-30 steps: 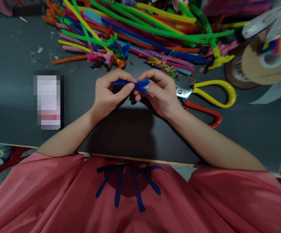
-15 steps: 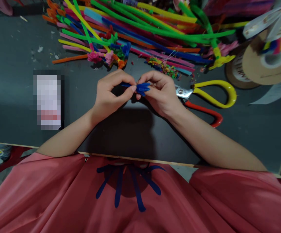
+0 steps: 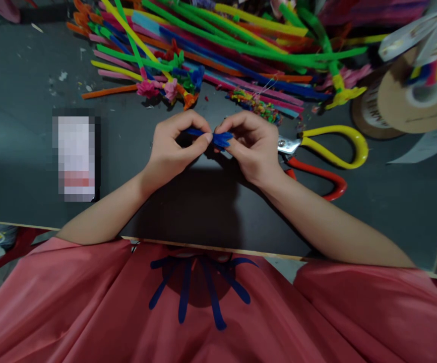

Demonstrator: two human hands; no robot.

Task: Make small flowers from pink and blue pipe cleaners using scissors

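Between my hands is a blue pipe-cleaner flower, its petals fanned toward the right and its stem running left into my grip. My left hand pinches the flower's base between thumb and forefinger. The thumb and fingers of my right hand close on the petal ends; some of those fingertips are hidden behind the flower. Just right of my right hand lie scissors with one yellow and one red handle, their blades partly covered by the hand.
Colourful pipe cleaners are heaped along the back, with small finished flowers at their ends. Bits of coloured fluff lie in front of them. A phone rests at left. Ribbon spools stand at back right.
My right hand has shifted slightly right and its fingers have moved along the petals, covering more of the scissor blades. My left hand keeps its pinch nearly in place.
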